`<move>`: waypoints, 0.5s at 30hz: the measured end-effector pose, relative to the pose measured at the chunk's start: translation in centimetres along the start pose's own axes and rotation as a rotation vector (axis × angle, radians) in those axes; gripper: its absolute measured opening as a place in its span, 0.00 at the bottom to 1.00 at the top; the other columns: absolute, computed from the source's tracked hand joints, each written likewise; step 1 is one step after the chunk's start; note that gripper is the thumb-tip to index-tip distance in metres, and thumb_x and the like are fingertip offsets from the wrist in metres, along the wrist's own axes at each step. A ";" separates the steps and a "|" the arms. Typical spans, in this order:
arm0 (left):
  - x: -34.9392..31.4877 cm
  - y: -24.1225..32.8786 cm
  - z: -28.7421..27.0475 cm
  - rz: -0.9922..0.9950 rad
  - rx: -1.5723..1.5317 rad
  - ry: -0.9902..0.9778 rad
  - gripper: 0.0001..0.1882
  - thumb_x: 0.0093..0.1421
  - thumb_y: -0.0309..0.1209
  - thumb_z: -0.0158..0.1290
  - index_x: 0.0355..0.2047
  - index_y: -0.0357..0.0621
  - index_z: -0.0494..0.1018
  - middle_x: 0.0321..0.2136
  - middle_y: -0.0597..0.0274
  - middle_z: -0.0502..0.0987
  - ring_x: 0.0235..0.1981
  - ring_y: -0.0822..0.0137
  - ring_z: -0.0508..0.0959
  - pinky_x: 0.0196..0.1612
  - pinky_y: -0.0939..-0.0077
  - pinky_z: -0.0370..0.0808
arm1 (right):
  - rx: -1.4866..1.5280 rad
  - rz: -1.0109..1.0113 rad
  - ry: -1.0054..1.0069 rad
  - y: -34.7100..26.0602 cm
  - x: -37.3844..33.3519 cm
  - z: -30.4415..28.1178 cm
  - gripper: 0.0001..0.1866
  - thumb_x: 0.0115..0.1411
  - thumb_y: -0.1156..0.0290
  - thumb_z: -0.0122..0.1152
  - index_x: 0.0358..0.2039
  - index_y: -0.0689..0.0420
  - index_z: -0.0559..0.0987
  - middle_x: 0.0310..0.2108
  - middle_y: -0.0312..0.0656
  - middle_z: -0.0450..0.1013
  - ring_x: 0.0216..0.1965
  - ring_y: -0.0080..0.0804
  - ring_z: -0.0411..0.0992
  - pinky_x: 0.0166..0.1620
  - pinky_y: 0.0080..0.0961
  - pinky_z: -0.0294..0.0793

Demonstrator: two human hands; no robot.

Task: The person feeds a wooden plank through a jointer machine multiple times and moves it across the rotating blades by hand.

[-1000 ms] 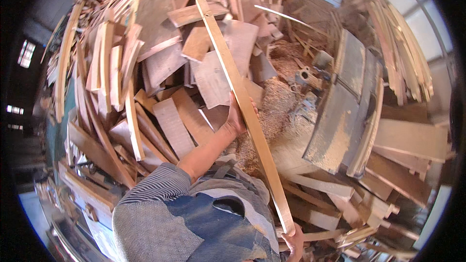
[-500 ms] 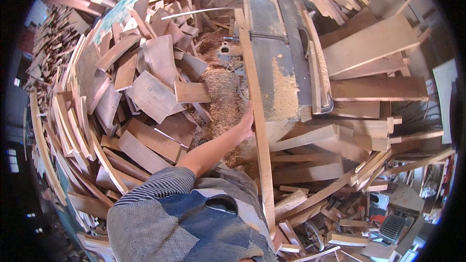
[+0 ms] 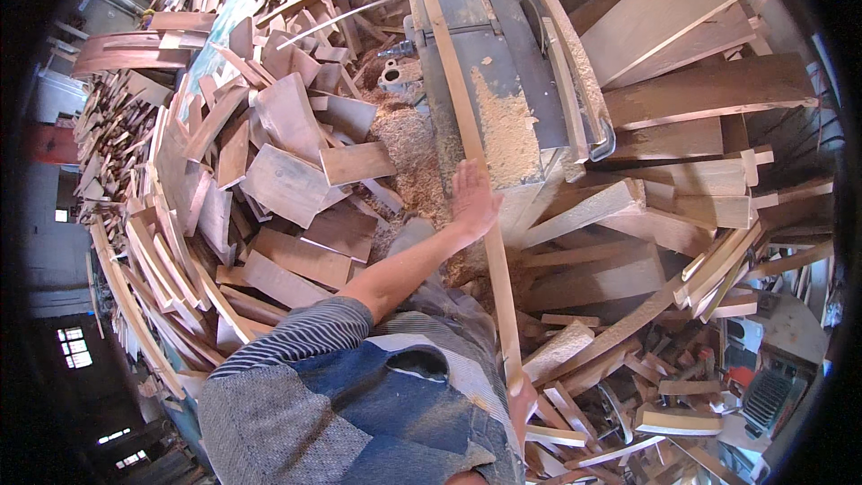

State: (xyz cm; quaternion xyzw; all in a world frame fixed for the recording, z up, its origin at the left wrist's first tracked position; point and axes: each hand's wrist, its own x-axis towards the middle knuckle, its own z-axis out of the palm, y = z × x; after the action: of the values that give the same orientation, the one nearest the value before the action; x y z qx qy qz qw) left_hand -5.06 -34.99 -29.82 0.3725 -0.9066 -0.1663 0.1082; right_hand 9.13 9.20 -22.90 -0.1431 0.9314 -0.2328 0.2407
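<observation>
A long, narrow wooden strip [image 3: 462,112] runs lengthwise over the grey metal machine table [image 3: 519,81], its near part reaching back along my right side. My left hand [image 3: 474,202] lies flat on top of the strip at the table's near edge, fingers stretched out forward. Low in the picture, partly hidden by my apron, my right hand [image 3: 521,402] grips the near end of the strip. Sawdust [image 3: 507,126] is caked on the table beside the strip.
Loose boards [image 3: 287,184] are heaped at the left. Wide planks [image 3: 709,99] lean out to the right of the machine. Shavings [image 3: 409,157] cover the ground beside a metal machine part [image 3: 395,74]. Offcuts [image 3: 678,418] lie scattered at the lower right.
The strip has shifted from the table's left edge onto its top. My left hand has gone from holding the strip's side to lying flat on it. The whole view has shifted a little.
</observation>
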 end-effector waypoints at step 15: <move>26.4 -10.8 0.2 0.155 0.223 -0.029 0.33 0.69 0.47 0.46 0.62 0.30 0.61 0.71 0.42 0.51 0.75 0.44 0.44 0.75 0.47 0.40 | -0.145 -0.285 -0.032 -18.5 21.1 7.4 0.38 0.53 0.64 0.68 0.63 0.60 0.68 0.37 0.54 0.75 0.40 0.57 0.74 0.44 0.47 0.76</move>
State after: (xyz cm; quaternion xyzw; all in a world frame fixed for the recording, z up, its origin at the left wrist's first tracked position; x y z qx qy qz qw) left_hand -16.65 -60.94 -32.22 0.3085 -0.9470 -0.0608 0.0654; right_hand -2.01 -17.24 -27.44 -0.2943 0.9121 -0.1943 0.2092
